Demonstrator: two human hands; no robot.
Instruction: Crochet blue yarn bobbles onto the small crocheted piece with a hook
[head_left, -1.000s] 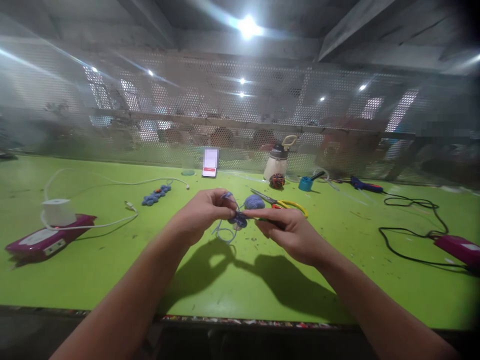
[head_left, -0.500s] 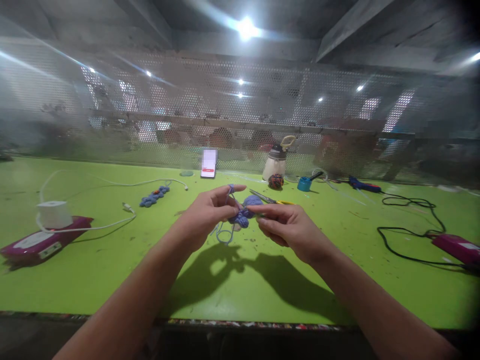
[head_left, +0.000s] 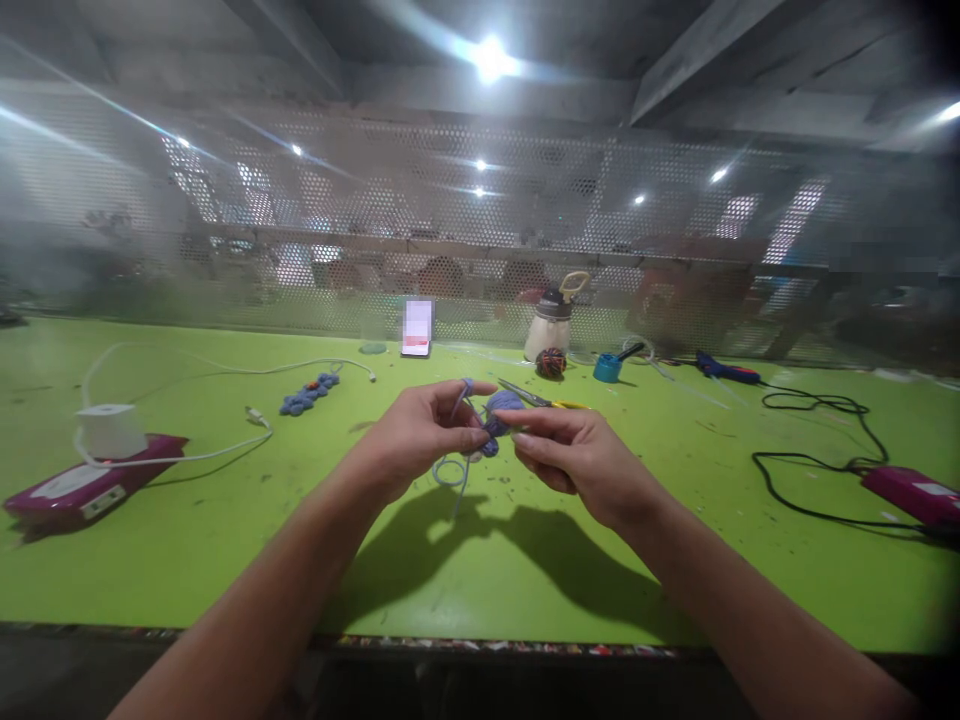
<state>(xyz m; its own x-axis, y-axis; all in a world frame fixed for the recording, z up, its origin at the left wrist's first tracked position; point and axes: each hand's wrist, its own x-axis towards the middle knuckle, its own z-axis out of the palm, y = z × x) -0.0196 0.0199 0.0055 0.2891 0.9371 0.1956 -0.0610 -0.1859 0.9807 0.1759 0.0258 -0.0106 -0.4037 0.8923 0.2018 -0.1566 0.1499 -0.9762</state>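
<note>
Between thumb and fingers, my left hand (head_left: 412,435) pinches a small purple crochet piece (head_left: 490,448). Purple yarn (head_left: 467,385) wraps its raised index finger, and a loose yarn tail (head_left: 450,482) hangs below. My right hand (head_left: 585,450) is closed in a pinch just right of the piece, around a thin crochet hook that is mostly hidden by the fingers. A purple yarn ball (head_left: 505,401) lies behind the fingertips. Beyond my right hand are scissors (head_left: 534,397) with yellow handles, their blades pointing left.
At left lie a blue crocheted strip (head_left: 309,394), white cable (head_left: 217,452) and magenta power strip (head_left: 142,462). A phone (head_left: 417,328), bottle (head_left: 550,330), dark yarn ball (head_left: 551,363), teal pot (head_left: 607,368) and glue gun (head_left: 727,369) line the back. Another magenta strip (head_left: 911,495) is at right.
My left fingers have shifted slightly right and down, covering more of the purple piece. The yarn tail now hangs lower. My right hand stays nearly in place.
</note>
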